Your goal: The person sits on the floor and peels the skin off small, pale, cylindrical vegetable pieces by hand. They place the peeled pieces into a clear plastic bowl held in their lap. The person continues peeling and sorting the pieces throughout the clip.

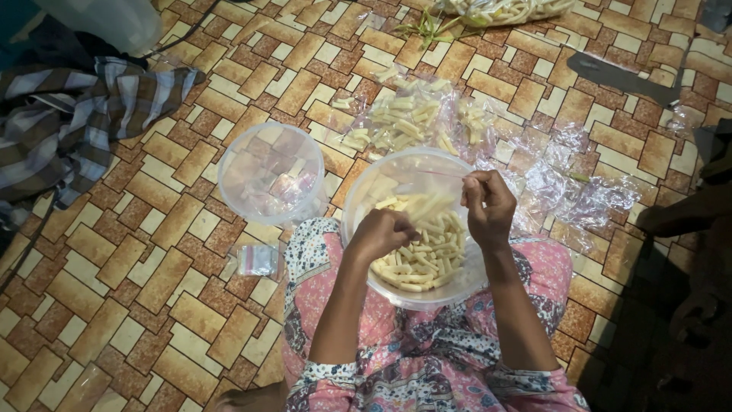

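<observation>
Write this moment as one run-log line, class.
left hand: in clear bowl of pale snack sticks | right hand: pinching above bowl, contents unclear | empty clear bowl: beside, on floor

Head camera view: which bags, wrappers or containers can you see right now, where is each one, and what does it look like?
Clear round plastic tub: on the lap, under both hands, holding pale yellow sticks.
Second clear round plastic tub: on the floor to its left, looks empty.
Clear plastic bag of sticks: on the floor just beyond the tubs.
Crumpled clear plastic wrappers: floor, right.
Small clear packet: beside the knee.
Another clear bag of sticks: top edge.
</observation>
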